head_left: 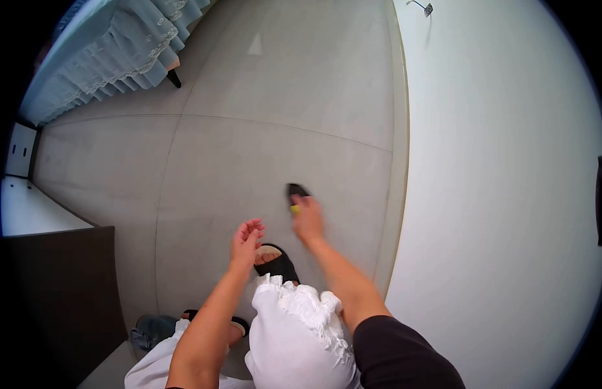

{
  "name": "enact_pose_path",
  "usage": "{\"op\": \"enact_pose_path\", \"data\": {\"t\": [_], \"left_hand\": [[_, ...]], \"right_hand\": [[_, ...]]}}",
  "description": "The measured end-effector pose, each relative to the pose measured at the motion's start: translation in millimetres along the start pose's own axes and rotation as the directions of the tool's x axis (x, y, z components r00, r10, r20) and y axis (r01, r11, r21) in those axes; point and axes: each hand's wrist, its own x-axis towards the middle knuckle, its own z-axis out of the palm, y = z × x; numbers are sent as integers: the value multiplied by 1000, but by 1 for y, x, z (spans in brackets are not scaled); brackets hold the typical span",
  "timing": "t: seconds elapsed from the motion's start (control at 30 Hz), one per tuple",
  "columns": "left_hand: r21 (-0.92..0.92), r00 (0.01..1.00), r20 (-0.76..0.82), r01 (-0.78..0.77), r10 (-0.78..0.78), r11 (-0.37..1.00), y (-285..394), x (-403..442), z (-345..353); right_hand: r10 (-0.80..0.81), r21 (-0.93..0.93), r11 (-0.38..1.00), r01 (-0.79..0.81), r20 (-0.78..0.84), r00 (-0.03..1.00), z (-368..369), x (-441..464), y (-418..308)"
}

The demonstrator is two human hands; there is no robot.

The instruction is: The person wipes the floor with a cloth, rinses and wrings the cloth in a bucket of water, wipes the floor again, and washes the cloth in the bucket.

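Observation:
My right hand [307, 217] is closed round a small black object [297, 190] with a rounded far end, held low over or against the grey floor. A yellow-green spot [295, 209] shows beside my fingers. Motion blur keeps me from telling what kind of thing it is. To the left, my left hand [247, 240] hangs in the air with loosely bent fingers, apart from one another and holding nothing. Just below and between the hands is my foot in a black open-toed slipper [280, 262].
A bed with a pale blue ruffled skirt [135, 48] stands at the upper left, on a dark leg [174, 78]. White wall [495, 194] runs along the right. A dark brown panel [61, 292] and white drawers [21, 150] are at left. A dark bluish bag-like item [152, 330] lies by my other foot.

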Motion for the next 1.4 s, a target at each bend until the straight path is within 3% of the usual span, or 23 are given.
{"op": "enact_pose_path", "data": {"t": [0.03,0.1,0.17,0.27,0.37,0.47,0.57,0.67,0.77,0.9,1.2,1.33,1.4], "left_hand": [[-5,1000,-3,-17,17,1000,-3,0,-7],[-4,998,-16,-53,53,999,-3,-3,-15],[1,997,-41,-67,67,998,1,-14,-17],[-5,995,-60,-80,80,997,1,-23,-16],[-37,996,1,-90,90,995,-17,-25,-17],[-110,991,72,-106,115,988,-37,-26,-13],[-106,994,71,-81,88,991,-34,-40,-6],[-95,988,74,-126,134,987,-33,-51,-12],[-94,988,15,-150,152,984,-27,-61,-20],[-48,982,72,-174,177,984,-31,-65,-27],[70,970,224,-112,93,991,-75,-47,1],[132,969,244,-66,32,989,-116,-23,8],[140,979,204,-14,-15,990,-113,-26,15]], "right_hand": [[-129,32,991,128,57,990,13,-4,-28],[-232,173,968,180,350,908,22,-6,-61],[-318,157,946,284,275,907,22,-5,-40],[-18,-4,1000,18,-1,1000,-16,-12,33],[363,-140,913,-383,-149,920,-54,-49,83],[248,-246,928,-281,-158,956,-43,-88,70],[141,117,982,-150,84,986,-27,-91,57],[-14,325,946,18,-17,1000,-22,-86,49],[238,262,951,-164,-283,929,-24,-100,56],[417,196,908,-370,-359,835,-48,-136,92],[494,184,869,-460,-256,831,-60,-161,135],[713,123,701,-703,-165,682,-32,-161,147],[642,48,758,-650,-226,732,-25,-148,130]]}}
